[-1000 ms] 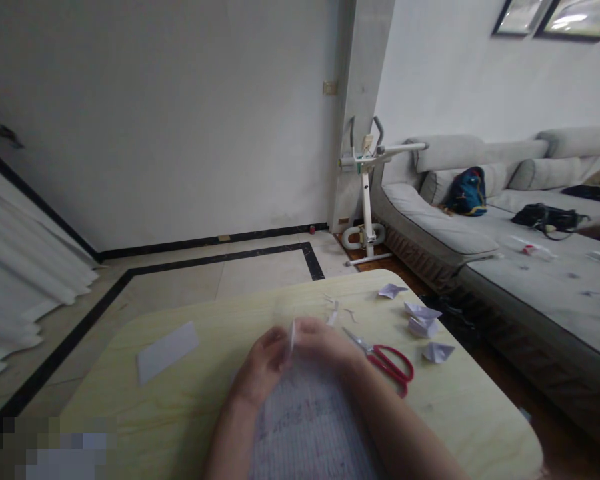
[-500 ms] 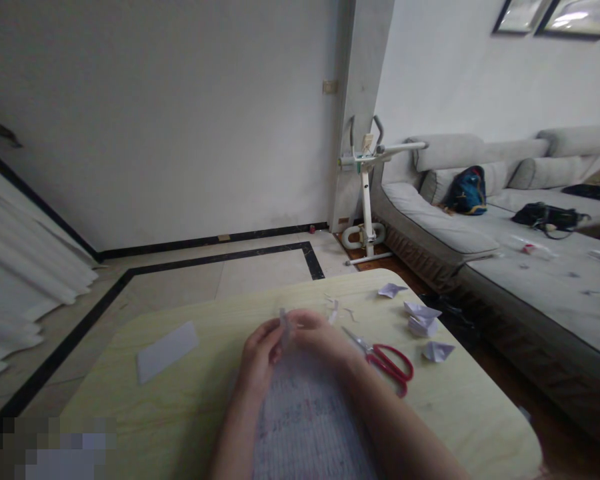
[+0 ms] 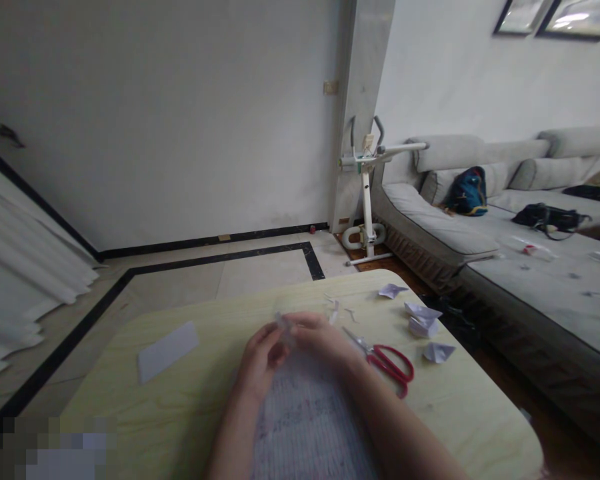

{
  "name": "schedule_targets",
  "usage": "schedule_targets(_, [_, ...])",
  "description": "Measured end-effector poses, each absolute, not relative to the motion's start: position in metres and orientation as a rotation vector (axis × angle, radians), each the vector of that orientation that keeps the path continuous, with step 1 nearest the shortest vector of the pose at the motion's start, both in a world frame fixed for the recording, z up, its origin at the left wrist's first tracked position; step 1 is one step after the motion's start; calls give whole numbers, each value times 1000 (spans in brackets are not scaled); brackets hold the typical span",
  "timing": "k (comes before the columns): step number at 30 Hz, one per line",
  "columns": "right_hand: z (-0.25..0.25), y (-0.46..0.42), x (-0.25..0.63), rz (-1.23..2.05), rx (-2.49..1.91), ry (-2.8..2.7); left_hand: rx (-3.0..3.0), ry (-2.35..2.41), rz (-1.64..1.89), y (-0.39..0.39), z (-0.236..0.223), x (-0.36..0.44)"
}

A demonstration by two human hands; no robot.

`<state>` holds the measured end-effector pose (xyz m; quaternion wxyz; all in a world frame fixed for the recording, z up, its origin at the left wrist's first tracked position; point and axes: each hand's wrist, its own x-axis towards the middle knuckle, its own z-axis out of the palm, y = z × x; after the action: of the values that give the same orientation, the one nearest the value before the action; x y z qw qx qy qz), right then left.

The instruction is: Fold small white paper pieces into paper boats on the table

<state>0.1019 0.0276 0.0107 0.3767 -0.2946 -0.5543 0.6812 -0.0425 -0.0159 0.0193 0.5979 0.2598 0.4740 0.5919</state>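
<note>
Both my hands meet over the middle of the pale wooden table (image 3: pixel 190 413). My left hand (image 3: pixel 261 357) and my right hand (image 3: pixel 320 340) pinch a small folded piece of white paper (image 3: pixel 283 325) between their fingertips. Below my hands a lined sheet of paper (image 3: pixel 305 427) lies on the table between my forearms. Red-handled scissors (image 3: pixel 387 360) lie just right of my right hand.
A white paper rectangle (image 3: pixel 167 350) lies at the table's left. Several small folded paper shapes (image 3: pixel 423 320) and scraps sit at the far right. Beyond stand a white exercise machine (image 3: pixel 365 193), a grey sofa (image 3: pixel 505 233) with bags, and a curtain (image 3: pixel 20 267) at left.
The small paper piece has been turned and lowered slightly between my fingertips. My hands have stayed in nearly the same place.
</note>
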Motion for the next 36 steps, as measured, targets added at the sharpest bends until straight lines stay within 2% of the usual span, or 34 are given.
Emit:
schedule_targets(19, [12, 27, 101, 1823, -769, -1331, 407, 871, 1299, -13, 1, -50])
schedule_targets(28, [15, 26, 98, 1708, -769, -1398, 419, 802, 1299, -12, 3, -48])
schedule_targets(36, [13, 28, 98, 1586, -826, -1399, 659, 994, 1395, -16, 9, -45])
